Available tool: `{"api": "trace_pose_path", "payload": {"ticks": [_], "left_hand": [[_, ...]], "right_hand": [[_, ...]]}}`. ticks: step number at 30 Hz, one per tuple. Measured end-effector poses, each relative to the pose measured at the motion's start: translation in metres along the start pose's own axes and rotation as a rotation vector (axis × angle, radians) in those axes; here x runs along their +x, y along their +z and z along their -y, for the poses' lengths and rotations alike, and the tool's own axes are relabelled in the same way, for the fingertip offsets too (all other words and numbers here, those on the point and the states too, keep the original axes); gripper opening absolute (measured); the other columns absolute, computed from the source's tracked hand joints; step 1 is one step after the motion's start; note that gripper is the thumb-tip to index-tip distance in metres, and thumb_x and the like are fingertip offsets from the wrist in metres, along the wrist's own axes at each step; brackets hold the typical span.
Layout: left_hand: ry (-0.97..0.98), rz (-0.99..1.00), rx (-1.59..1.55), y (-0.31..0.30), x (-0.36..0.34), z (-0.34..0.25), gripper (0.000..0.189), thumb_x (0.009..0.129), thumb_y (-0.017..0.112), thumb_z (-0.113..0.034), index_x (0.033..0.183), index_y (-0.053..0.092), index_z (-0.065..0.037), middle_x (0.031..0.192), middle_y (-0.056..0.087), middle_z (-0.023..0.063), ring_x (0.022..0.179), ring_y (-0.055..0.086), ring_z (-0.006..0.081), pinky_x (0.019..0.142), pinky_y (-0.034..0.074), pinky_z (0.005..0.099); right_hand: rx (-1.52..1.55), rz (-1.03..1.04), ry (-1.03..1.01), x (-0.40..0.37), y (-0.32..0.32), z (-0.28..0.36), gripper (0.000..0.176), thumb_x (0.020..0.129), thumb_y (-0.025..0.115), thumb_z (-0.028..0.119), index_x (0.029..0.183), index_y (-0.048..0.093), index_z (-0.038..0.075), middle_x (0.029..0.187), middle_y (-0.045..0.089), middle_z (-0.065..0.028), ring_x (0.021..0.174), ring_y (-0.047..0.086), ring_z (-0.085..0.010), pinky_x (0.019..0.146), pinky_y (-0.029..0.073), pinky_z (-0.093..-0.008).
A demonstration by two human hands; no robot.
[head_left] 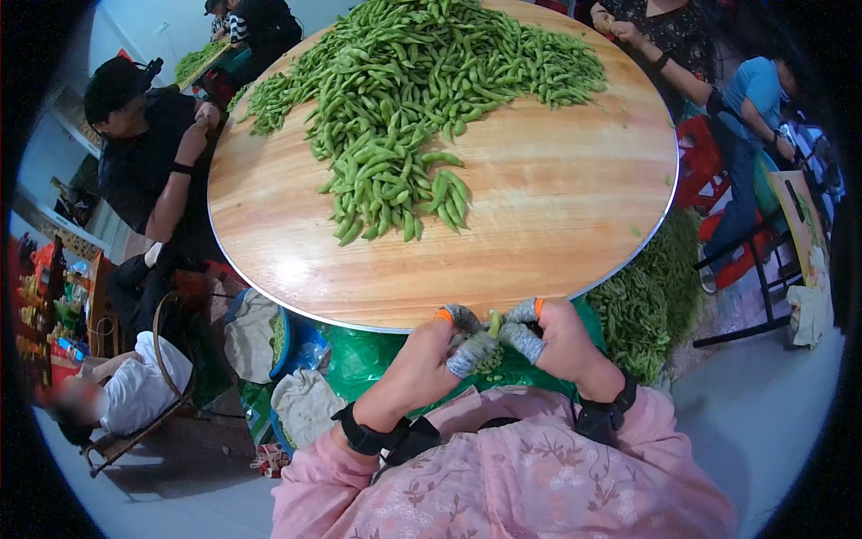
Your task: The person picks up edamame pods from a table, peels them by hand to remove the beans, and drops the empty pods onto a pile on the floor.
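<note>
Pink floral sleeves (pixel 503 476) frame two hands meeting just below the near edge of a round wooden table (pixel 557 225). Left hand (pixel 417 364) and right hand (pixel 566 341), their fingers (pixel 471 352) wrapped in grey guards, pinch a single green pod (pixel 495 322) between them. At 12 o'clock a heap of pods (pixel 404 90) covers the table; a second pile (pixel 646 296) lies below at 2 o'clock.

A round wooden table (pixel 539 225) bears a heap of green pods (pixel 404 81). More pods (pixel 646 296) lie piled at its right, seemingly on the floor. A green bag (pixel 359 355) sits under its edge. A person in black (pixel 144 171) sits at its left.
</note>
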State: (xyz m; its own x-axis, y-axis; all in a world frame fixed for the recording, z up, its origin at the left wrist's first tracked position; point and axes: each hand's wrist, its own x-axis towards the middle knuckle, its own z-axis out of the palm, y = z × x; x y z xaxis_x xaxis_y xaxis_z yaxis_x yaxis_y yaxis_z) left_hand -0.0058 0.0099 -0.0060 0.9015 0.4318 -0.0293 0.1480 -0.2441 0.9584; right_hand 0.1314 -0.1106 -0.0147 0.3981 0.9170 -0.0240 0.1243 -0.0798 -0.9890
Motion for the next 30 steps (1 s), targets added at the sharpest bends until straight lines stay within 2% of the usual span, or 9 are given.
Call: {"api": "trace_pose_path", "payload": {"ticks": [1,3,10,16,18,20,23,26,30], "left_hand": [[0.001,-0.003,0.002,0.000,0.002,0.000,0.018,0.077,0.057,-0.011,0.087,0.052,0.003,0.069,0.053,0.0136,0.060,0.049,0.0171,0.058,0.042,0.0278],[-0.127,0.167,0.083,0.001,0.007,0.004,0.016,0.080,0.054,-0.010,0.091,0.049,0.001,0.074,0.053,0.0001,0.068,0.049,0.0072,0.060,0.041,0.0211],[-0.090,0.301,-0.212,-0.003,0.011,0.001,0.011,0.078,0.054,-0.006,0.086,0.052,0.001,0.070,0.053,-0.0022,0.063,0.045,0.0064,0.057,0.040,0.0216],[0.017,0.304,0.168,-0.010,0.021,0.001,0.018,0.074,0.050,-0.002,0.091,0.054,0.000,0.066,0.053,0.0079,0.058,0.049,0.0154,0.055,0.041,0.0273],[0.173,0.053,0.465,-0.020,0.036,0.000,0.020,0.073,0.050,-0.004,0.092,0.056,-0.001,0.069,0.055,0.0158,0.060,0.055,0.0254,0.055,0.043,0.0317],[0.151,-0.093,0.802,-0.035,0.060,-0.004,0.015,0.071,0.051,-0.006,0.085,0.058,-0.002,0.070,0.057,0.0166,0.064,0.056,0.0325,0.054,0.043,0.0361],[0.284,-0.129,1.157,-0.054,0.098,0.017,0.009,0.069,0.053,-0.007,0.076,0.056,-0.002,0.066,0.055,0.0147,0.062,0.054,0.0340,0.052,0.043,0.0396],[0.389,-0.086,1.224,-0.059,0.114,0.016,0.006,0.067,0.053,-0.008,0.070,0.054,-0.002,0.063,0.054,0.0138,0.060,0.055,0.0311,0.050,0.042,0.0400],[0.379,-0.018,1.272,-0.043,0.107,0.008,0.007,0.067,0.054,-0.009,0.069,0.054,-0.003,0.066,0.056,0.0142,0.061,0.056,0.0308,0.051,0.043,0.0392]], "right_hand": [[-0.045,0.058,-0.032,0.000,0.002,0.001,0.009,0.073,0.055,0.000,0.081,0.057,-0.003,0.068,0.056,-0.0013,0.064,0.046,-0.0051,0.058,0.041,-0.0221],[-0.089,0.154,-0.112,0.001,0.001,0.007,0.012,0.072,0.054,-0.001,0.084,0.058,-0.002,0.070,0.058,-0.0020,0.066,0.047,-0.0050,0.060,0.042,-0.0228],[0.047,0.239,-0.069,0.002,-0.006,0.001,0.014,0.073,0.052,-0.001,0.086,0.058,-0.003,0.072,0.059,-0.0017,0.068,0.047,-0.0050,0.061,0.042,-0.0235],[-0.307,0.123,-0.119,-0.008,-0.030,-0.005,0.021,0.068,0.055,0.002,0.088,0.059,0.001,0.072,0.060,-0.0129,0.062,0.056,-0.0173,0.060,0.044,-0.0280],[-0.597,0.072,-0.087,-0.017,-0.064,-0.006,0.023,0.066,0.056,0.004,0.089,0.060,0.003,0.073,0.058,-0.0173,0.064,0.057,-0.0286,0.059,0.045,-0.0332],[-0.843,-0.035,0.083,-0.028,-0.095,-0.009,0.020,0.067,0.055,0.004,0.086,0.059,-0.001,0.071,0.060,-0.0125,0.063,0.057,-0.0229,0.059,0.045,-0.0298],[-0.915,-0.340,0.209,-0.045,-0.112,-0.004,0.019,0.066,0.056,0.002,0.084,0.059,-0.001,0.069,0.057,-0.0195,0.064,0.057,-0.0301,0.058,0.044,-0.0347],[-0.742,-0.481,0.132,-0.049,-0.115,-0.005,0.018,0.068,0.057,0.002,0.086,0.059,-0.003,0.072,0.060,-0.0179,0.064,0.059,-0.0251,0.058,0.044,-0.0323],[-0.509,-0.434,0.090,-0.035,-0.089,0.004,0.017,0.071,0.058,0.003,0.088,0.060,-0.003,0.075,0.062,-0.0137,0.067,0.060,-0.0198,0.060,0.045,-0.0290]]}}
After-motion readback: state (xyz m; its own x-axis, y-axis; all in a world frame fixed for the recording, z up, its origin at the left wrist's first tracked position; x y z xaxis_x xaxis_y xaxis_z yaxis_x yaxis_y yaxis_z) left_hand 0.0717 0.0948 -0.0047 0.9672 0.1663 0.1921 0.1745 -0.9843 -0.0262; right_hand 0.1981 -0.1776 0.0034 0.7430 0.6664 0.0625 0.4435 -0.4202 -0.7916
